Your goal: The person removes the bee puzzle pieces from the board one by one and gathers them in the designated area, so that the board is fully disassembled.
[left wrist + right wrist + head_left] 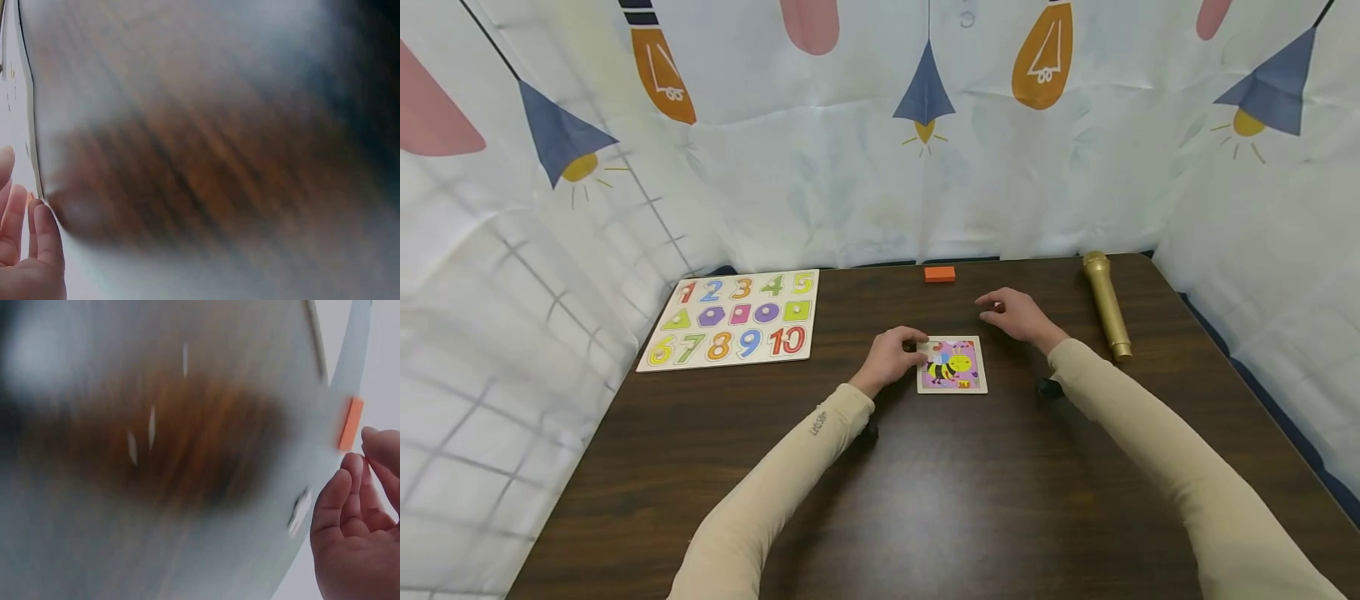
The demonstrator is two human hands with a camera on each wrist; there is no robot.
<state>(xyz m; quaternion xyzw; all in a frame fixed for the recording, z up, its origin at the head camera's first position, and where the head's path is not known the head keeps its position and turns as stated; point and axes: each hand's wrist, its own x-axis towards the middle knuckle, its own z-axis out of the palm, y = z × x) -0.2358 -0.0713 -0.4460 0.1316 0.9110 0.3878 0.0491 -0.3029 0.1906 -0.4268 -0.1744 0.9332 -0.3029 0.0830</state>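
Observation:
A small square bee puzzle (952,377) with a pale wooden border lies flat near the middle of the table. My left hand (891,358) is at its upper left corner, where thumb and index finger overlap the border with a gap between them. In the left wrist view the left hand's fingers (50,237) look loosely bent, and nothing shows in them. Beyond the puzzle's upper right corner hovers my right hand (1017,317), fingers relaxed and holding nothing. An orange block (939,274) lies near the table's far edge; it also shows past the right fingertips (353,465).
A number and shape board (718,344) lies at the far left. At the far right is a gold microphone-shaped object (1107,308). A printed white curtain (865,183) hangs behind the dark wooden table (970,517). Much of both wrist views is blurred table surface.

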